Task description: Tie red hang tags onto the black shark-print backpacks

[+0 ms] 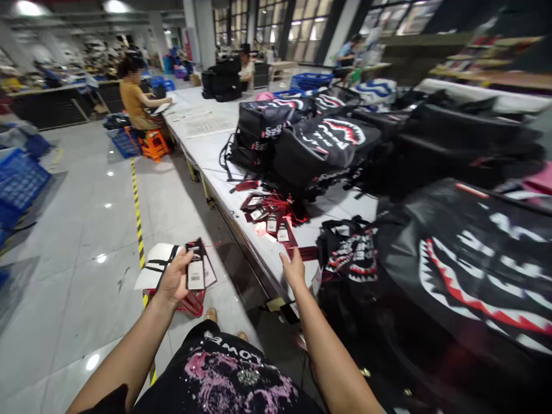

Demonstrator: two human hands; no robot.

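Between the thumb and fingers of my left hand point(173, 278) are black and white hang tags point(196, 265), held over the floor left of the table. My right hand point(294, 269) is over the table's near edge with thumb and fingers apart, and nothing shows in it. Just beyond it lies a spread of dark red tags point(271, 221) with white labels and tangled red strings point(280, 202). To its right is a small black bag point(351, 250) with red and white print.
Black bags with shark-mouth print point(328, 138) are piled on the white table point(211, 144). A large black bag point(474, 270) fills the near right. A white-topped red stool point(161, 259) stands left. A seated person point(137, 100) works at the table's far left side.
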